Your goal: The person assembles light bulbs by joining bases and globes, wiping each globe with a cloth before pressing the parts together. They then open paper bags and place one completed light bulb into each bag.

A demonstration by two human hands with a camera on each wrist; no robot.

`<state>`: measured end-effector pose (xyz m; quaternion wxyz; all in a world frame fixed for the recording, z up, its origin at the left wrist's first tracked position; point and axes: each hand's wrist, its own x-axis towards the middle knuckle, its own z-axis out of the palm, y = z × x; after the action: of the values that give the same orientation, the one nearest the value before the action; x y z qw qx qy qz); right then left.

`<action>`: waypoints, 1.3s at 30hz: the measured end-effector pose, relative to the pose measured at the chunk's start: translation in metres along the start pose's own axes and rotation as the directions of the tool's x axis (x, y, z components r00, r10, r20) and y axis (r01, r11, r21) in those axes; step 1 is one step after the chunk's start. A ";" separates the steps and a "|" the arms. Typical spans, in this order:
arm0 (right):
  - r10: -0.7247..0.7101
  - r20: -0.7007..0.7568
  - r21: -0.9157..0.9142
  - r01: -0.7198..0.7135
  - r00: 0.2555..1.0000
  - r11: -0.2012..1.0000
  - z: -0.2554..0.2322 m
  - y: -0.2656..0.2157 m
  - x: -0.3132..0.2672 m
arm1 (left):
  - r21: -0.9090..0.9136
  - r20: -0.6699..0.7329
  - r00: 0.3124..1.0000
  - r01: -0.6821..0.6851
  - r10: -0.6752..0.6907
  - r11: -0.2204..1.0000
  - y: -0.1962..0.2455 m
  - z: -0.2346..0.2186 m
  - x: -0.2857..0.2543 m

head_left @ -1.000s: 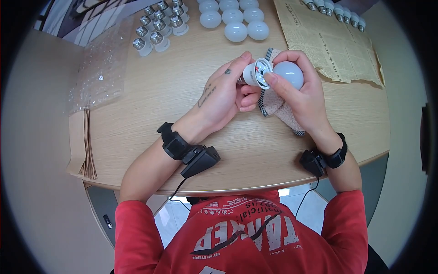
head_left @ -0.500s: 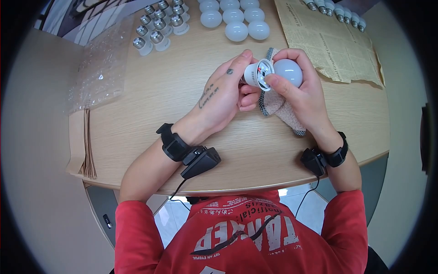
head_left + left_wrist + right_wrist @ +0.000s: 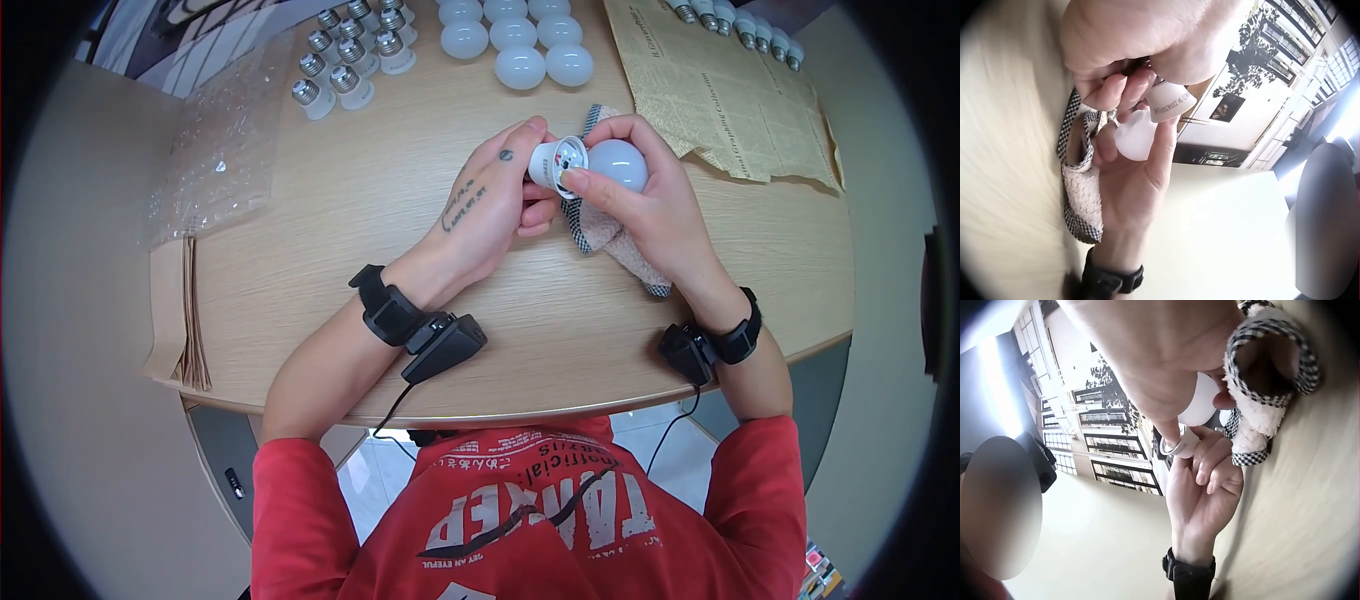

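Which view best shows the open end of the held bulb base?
The head view: the bulb base shows its inner parts, though the thumb of the right hand overlaps the rim. The left wrist view shows its printed side; the right wrist view, its rim at a slant, partly covered.

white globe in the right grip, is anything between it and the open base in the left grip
Yes, the thumb of the right grip: its tip is at the near side of the open rim of the base, next to the globe. Nothing else visible stands between them; the cloth lies outside the gap.
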<state>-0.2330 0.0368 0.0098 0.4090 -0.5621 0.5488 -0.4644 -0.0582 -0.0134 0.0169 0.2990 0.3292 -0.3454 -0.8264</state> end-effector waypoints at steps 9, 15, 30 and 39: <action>0.055 -0.083 0.231 -0.035 0.995 0.972 -0.002 -0.007 -0.001 | -0.105 0.002 0.999 0.046 -0.046 0.993 -0.002 -0.004 0.003; 0.023 -0.063 0.252 -0.006 0.998 0.968 0.000 -0.006 -0.003 | 0.039 -0.006 0.999 -0.051 0.051 0.998 -0.005 -0.001 0.002; -0.024 -0.008 0.278 0.025 1.000 0.960 0.009 -0.007 -0.007 | 0.458 -0.100 0.938 -0.251 0.330 0.853 -0.013 0.011 -0.003; -0.017 0.045 0.425 -0.003 0.999 0.905 0.012 -0.006 -0.007 | 0.602 -0.033 0.872 -0.373 0.488 0.706 -0.017 0.010 -0.004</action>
<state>-0.2200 0.0438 0.0121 0.5327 -0.4723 0.4226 -0.5608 -0.0676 0.0031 0.0102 0.4014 0.3910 -0.6165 -0.5531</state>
